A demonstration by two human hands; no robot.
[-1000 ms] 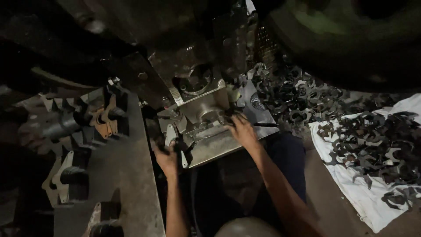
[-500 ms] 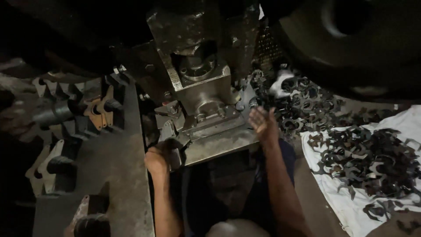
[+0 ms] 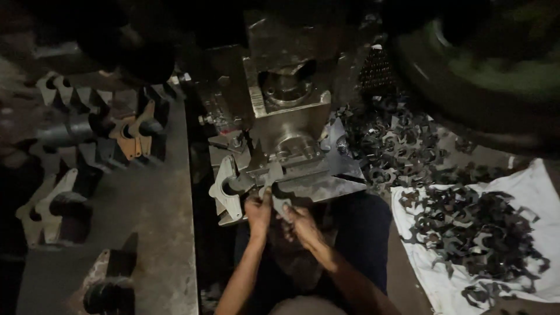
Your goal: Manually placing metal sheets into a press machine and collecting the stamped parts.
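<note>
Both my hands meet at the front edge of the press bed. My left hand and my right hand are closed together on a small grey stamped metal piece, holding it just in front of the bed. Above it stands the steel die block with a round bore. A pale C-shaped metal part lies on the left of the bed, close to my left hand. My forearms come up from the bottom of the view.
Several dark stamped pieces lie heaped on a white cloth at the right, and another heap sits beside the press. A metal bench at the left carries forked parts. A large wheel looms at the upper right.
My right hand has come back from the heap at the right to the middle. My left hand has shifted right to meet it at the bed's front edge.
</note>
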